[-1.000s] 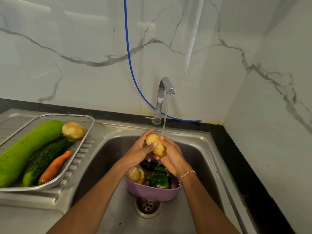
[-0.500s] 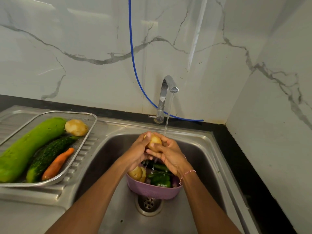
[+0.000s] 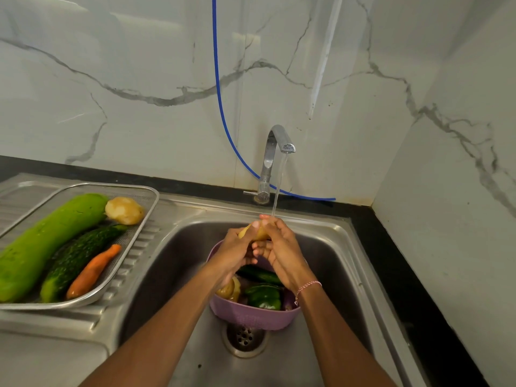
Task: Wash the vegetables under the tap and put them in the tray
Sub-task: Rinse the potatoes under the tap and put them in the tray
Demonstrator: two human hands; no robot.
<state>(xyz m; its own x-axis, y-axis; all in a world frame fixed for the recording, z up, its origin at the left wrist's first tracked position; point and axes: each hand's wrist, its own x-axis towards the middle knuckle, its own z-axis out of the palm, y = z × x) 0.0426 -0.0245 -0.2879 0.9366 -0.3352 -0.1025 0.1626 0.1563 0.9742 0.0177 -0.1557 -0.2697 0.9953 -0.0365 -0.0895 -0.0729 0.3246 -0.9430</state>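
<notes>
A yellow potato [image 3: 255, 233] sits between my left hand [image 3: 233, 254] and my right hand [image 3: 279, 248], both closed around it under the water running from the steel tap [image 3: 275, 152]. Below my hands a purple colander [image 3: 252, 317] in the sink [image 3: 181, 263] holds a green pepper [image 3: 265, 297], a dark cucumber [image 3: 259, 275] and another potato [image 3: 230, 290]. On the drainboard at left, a metal mesh tray [image 3: 134, 247] carries a big light-green gourd [image 3: 47, 244], a dark bumpy cucumber [image 3: 78, 255], a carrot [image 3: 93, 272] and a washed potato [image 3: 124, 210].
The sink drain [image 3: 244, 337] lies just in front of the colander. A blue hose [image 3: 220, 101] runs down the marble wall behind the tap. A black counter strip [image 3: 391, 275] borders the sink on the right, next to a side wall.
My hands have rubbed and turned the potato under the stream, closing further around it so less of it shows. The view has shifted slightly.
</notes>
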